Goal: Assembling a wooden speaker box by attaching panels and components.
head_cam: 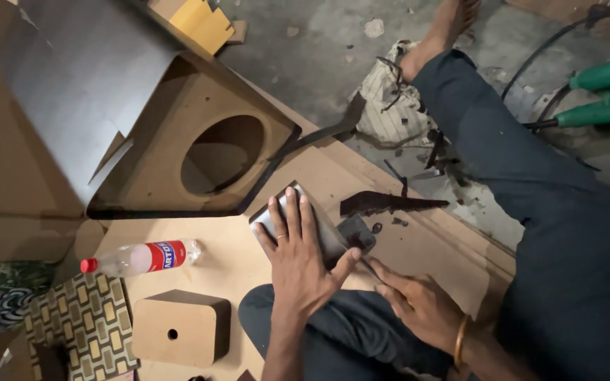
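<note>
1. Left hand [296, 257] is laid flat, fingers spread, on a small grey sheet piece [313, 224] on the fibreboard panel [227, 261].
2. Right hand [418, 303], at four o'clock, is closed around a thin blade [370, 269].
3. A plastic bottle [142, 257] is seen at nine o'clock.

Left hand [296, 255] flat, fingers spread, palm down; right hand [418, 302] curled in a closed grip.

We see a fibreboard sheet [227, 257] flat on the concrete floor [319, 56]. On the sheet: a clear plastic bottle [142, 257] on its side, a small rounded wooden box [181, 328], dark laminate offcuts [390, 203].
</note>
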